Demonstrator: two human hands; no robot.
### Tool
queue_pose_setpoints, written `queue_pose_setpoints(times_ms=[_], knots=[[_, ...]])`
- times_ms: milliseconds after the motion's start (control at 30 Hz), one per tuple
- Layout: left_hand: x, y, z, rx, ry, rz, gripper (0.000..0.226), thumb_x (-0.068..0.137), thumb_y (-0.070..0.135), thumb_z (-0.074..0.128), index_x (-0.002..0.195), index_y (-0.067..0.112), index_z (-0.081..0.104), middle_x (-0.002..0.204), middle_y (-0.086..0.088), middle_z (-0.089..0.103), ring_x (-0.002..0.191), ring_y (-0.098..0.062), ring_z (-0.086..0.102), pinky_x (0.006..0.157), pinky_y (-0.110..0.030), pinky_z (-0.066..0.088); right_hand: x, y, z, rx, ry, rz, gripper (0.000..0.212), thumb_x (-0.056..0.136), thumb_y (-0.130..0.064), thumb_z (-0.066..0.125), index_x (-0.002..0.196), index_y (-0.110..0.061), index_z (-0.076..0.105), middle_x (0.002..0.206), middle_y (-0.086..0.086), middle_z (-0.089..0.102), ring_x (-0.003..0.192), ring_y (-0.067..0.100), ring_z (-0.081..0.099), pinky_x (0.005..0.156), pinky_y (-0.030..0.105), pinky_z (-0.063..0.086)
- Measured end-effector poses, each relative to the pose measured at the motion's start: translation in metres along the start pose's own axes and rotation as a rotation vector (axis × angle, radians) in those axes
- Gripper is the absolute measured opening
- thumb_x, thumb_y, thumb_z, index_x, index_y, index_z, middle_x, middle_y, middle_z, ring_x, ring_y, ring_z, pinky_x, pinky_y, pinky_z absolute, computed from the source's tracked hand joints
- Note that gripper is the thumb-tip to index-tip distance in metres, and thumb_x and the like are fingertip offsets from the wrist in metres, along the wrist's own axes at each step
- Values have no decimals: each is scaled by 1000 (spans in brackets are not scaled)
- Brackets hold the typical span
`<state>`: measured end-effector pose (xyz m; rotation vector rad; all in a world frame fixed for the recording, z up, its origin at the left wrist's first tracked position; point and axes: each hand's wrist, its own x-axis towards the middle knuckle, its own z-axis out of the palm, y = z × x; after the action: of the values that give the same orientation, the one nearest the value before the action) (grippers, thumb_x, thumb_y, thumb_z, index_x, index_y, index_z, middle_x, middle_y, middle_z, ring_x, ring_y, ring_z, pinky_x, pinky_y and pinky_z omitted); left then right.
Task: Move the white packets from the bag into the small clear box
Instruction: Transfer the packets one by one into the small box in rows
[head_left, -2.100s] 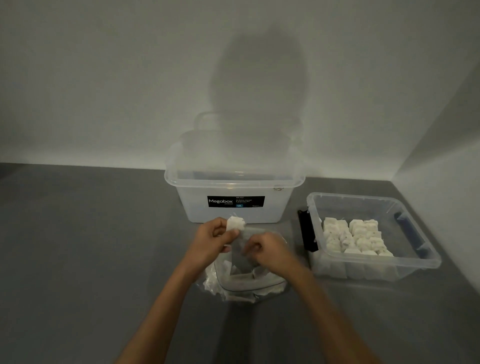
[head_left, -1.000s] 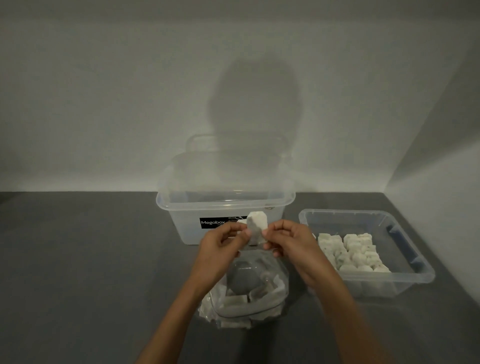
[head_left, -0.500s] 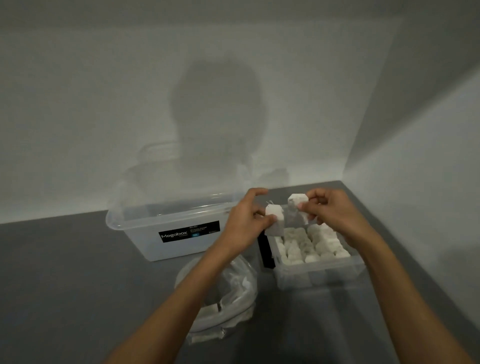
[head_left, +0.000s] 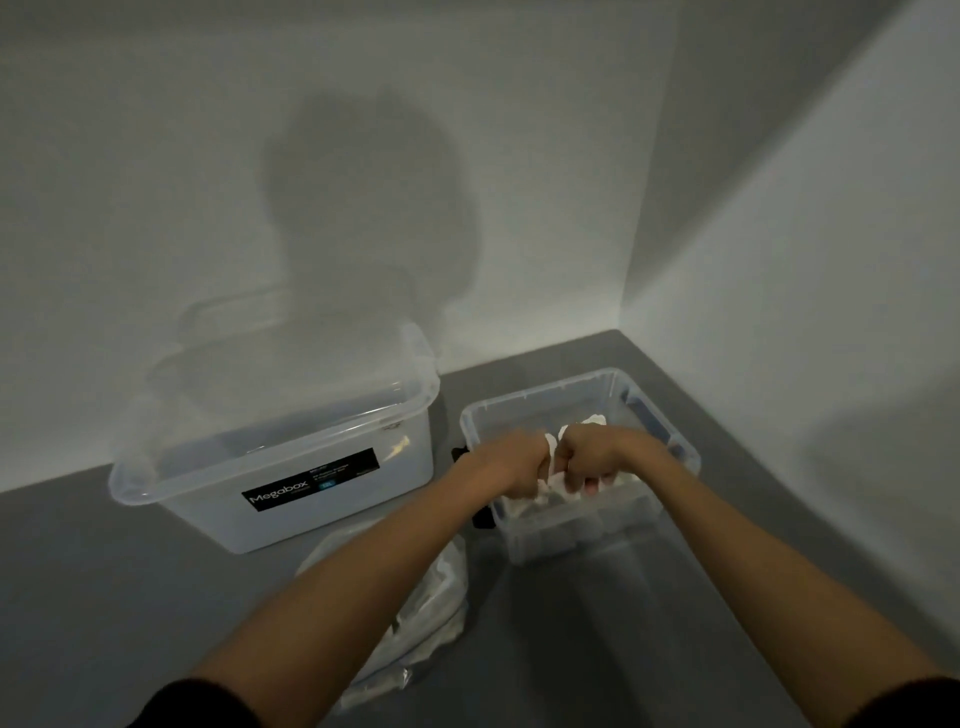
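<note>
The small clear box (head_left: 524, 410) stands at the right, near the wall corner, with several white packets (head_left: 595, 419) inside. Both my hands are down inside it, side by side, knuckles up. My left hand (head_left: 519, 462) has its fingers curled around a white packet (head_left: 549, 440) that peeks out beside the knuckles. My right hand (head_left: 589, 457) grips another white packet (head_left: 563, 432) the same way. The clear plastic bag (head_left: 431, 623) with more white packets lies on the floor under my left forearm, partly hidden.
A large clear lidded box labelled Megabox (head_left: 280, 457) stands to the left of the small box, against the back wall. The grey floor (head_left: 597, 649) runs to a white wall (head_left: 805, 312) close on the right.
Both hands lifted packets out of the bag, carried them to the right, and have now dropped down into the small clear box. The view has swung right.
</note>
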<state>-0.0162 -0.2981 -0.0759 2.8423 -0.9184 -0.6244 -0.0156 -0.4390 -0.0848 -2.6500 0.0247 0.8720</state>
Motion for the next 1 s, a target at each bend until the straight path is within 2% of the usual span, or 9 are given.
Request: queue_pose_setpoints(times_ms=[100, 167, 233, 367, 567, 800, 900, 933, 1000], knots=[[3, 4, 2, 72, -44, -46, 37, 89, 12, 61, 124, 7, 54, 120, -11, 59, 107, -27, 58, 92, -33, 45, 5, -5, 7, -39, -11, 35, 30, 81, -9, 70, 111, -12, 66, 87, 6, 66, 76, 18, 63, 59, 22, 51], [5, 6, 5, 146, -50, -65, 37, 91, 15, 59, 126, 9, 53, 120, -10, 59, 109, -27, 57, 93, -34, 43, 11, -7, 14, -112, 11, 51, 34, 82, -15, 70, 116, -13, 65, 91, 4, 64, 82, 19, 63, 76, 28, 56], [8, 8, 9, 213, -76, -92, 33, 92, 20, 57, 125, 13, 54, 122, -8, 58, 115, -27, 54, 102, -38, 37, 15, -9, 21, -146, 25, 50, 39, 86, -17, 67, 124, -14, 60, 105, 6, 62, 94, 22, 62, 89, 32, 51], [15, 11, 16, 277, -126, -141, 35, 95, 24, 53, 129, 20, 51, 129, -5, 54, 128, -26, 43, 114, -50, 17, 19, -12, 27, -179, 41, 31, 43, 91, -16, 62, 133, -13, 52, 127, 8, 58, 110, 25, 59, 91, 29, 46], [16, 15, 21, 389, -203, -194, 38, 96, 22, 51, 134, 21, 45, 137, -5, 49, 138, -30, 31, 114, -56, 6, 23, -13, 31, -221, 55, 57, 41, 92, -19, 60, 132, -11, 52, 125, 9, 58, 101, 22, 58, 92, 29, 45], [5, 17, 15, 567, -180, -171, 43, 97, 44, 44, 133, 22, 46, 141, -4, 47, 137, -28, 33, 115, -55, 11, 20, -18, 28, -273, 45, 86, 34, 88, -17, 65, 120, -7, 59, 105, 11, 61, 81, 19, 54, 82, 29, 48], [4, 9, 3, 558, -85, -156, 27, 92, 39, 55, 112, 22, 59, 114, 0, 60, 120, -23, 49, 111, -56, 15, 9, -23, 11, -269, 20, 69, 15, 83, -14, 71, 95, -6, 65, 77, 4, 58, 65, 16, 56, 65, 25, 46], [3, 5, -4, 517, -26, -144, 20, 90, 36, 58, 104, 22, 61, 103, 2, 61, 111, -21, 53, 109, -56, 18, 4, -25, 4, -258, 24, 55, 18, 81, -14, 73, 95, -5, 66, 75, 3, 60, 67, 17, 58, 65, 25, 47], [-2, -4, -20, 394, 71, -97, 22, 88, 34, 60, 105, 20, 61, 103, 4, 62, 104, -20, 56, 106, -55, 22, -6, -29, -14, -201, 80, 28, 25, 79, -13, 75, 101, -4, 67, 79, 4, 64, 70, 17, 61, 66, 25, 50]])
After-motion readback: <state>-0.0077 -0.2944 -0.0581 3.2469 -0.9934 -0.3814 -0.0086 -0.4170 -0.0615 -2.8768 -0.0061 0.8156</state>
